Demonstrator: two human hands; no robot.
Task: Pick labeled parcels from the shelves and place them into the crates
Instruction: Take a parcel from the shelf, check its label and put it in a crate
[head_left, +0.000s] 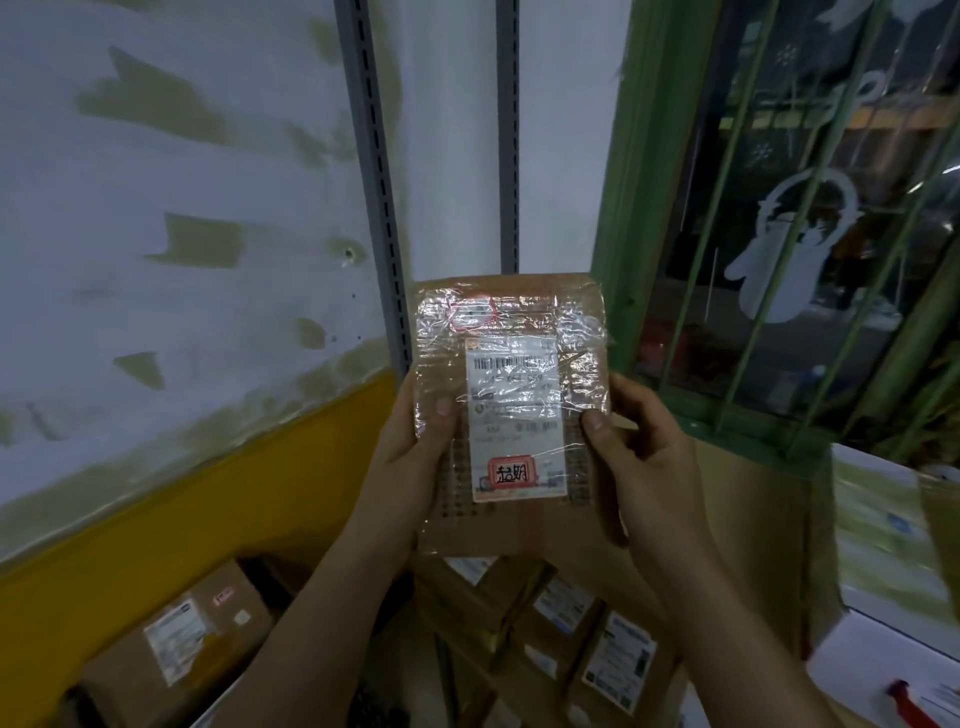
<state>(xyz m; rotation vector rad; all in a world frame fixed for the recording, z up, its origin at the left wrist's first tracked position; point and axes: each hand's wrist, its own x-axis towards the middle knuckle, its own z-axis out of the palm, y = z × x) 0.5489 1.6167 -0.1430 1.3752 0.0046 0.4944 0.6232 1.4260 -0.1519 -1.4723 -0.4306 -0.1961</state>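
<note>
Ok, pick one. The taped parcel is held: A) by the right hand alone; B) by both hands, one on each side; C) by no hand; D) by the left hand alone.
B: the left hand and the right hand each grip a side of the taped parcel, thumbs on its front.

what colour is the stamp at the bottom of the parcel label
The stamp on the parcel is red with dark characters; head view shows it best.
</note>
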